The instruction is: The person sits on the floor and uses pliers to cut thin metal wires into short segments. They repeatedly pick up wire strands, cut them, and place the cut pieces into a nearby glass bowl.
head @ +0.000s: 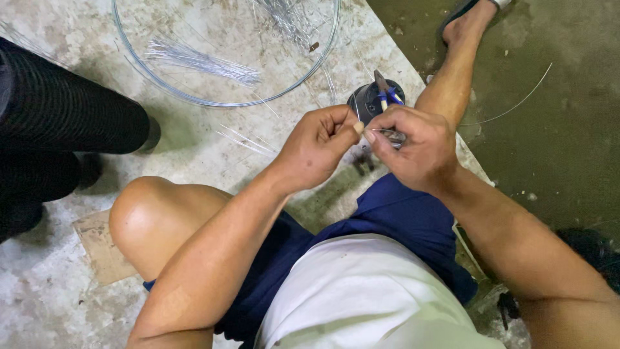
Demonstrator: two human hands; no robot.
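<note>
- Head view: you're sat low over a rough, pale concrete floor [51, 304], stained w/ grey patches; to the right it drops to a darker greenish slab [555, 129].
- Your left hand [318, 145] is curled shut, thumb and forefinger pinched at the tip on a thin wire [381, 131].
- Your right hand [413, 150] is closed too, fingers pinched on the same wire; the two sets of fingertips nearly touch, just above your lap.
- The wire itself is very fine and mostly hidden by the fingers; can't tell its full length or shape.
- Just beyond your hands, a dark round object [368, 98] sits on the floor w/ blue-handled pliers [385, 90] resting on it; can't tell what the round thing is.
- Further up, a big wire hoop [139, 68] lies flat on the floor, w/ bundles of cut wire [200, 59] inside it and a few loose strands [245, 141] between hoop and your left hand.
- One long curved strand [516, 103] lies on the dark slab, well apart from your hands.
- Your left knee [152, 216] is bent up at lower left; blue shorts and white shirt below the hands; right leg stretches to upper right, foot in a sandal [468, 10].
- Cardboard scrap [100, 249] lies under your left knee.
- Another person's dark ribbed trouser leg [64, 116] at left edge.
</note>
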